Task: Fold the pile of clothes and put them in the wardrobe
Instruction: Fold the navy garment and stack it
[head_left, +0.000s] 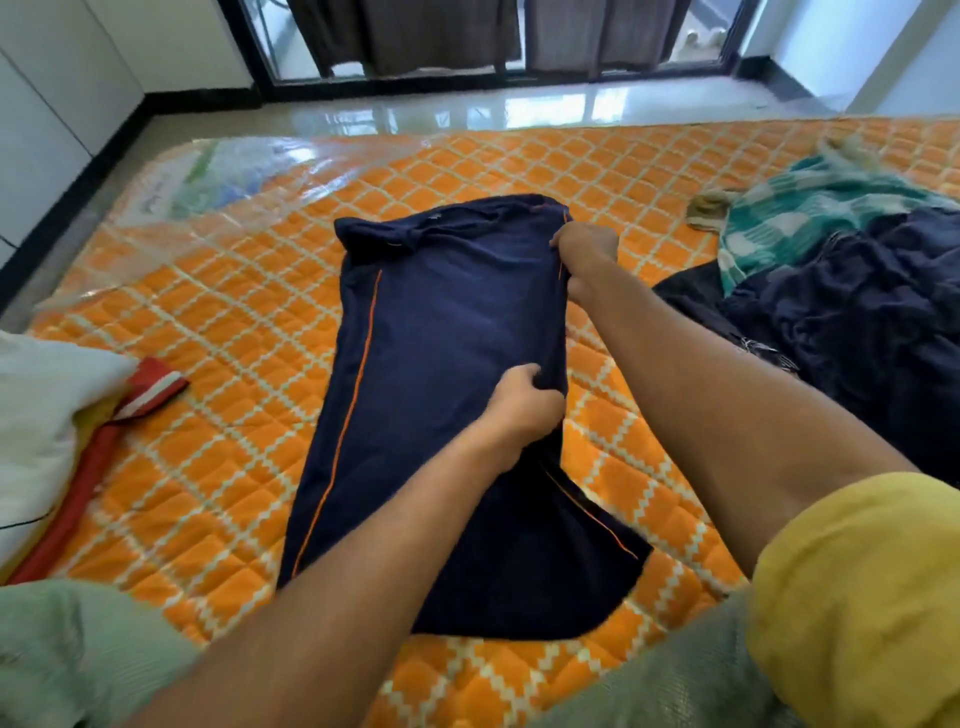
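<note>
Head cam: mid-fold, gripping one side of the navy top (441, 364) with left hand (524, 408) and right hand (584, 252), probably flipping it inward next.

Orange quilted mattress with cream lattice pattern (218, 322) fills middle of view, lying on floor. Clear glossy plastic wrap (234, 166) covers its far left corner; printed label beneath too blurred to read. White pillow (47, 405) on mattress left edge. Pale glossy tiled floor (467, 111) beyond mattress, reflecting light. Dark-framed glass sliding door (467, 82) at far side. Brown cloths (436, 36) hang behind glass.
</note>
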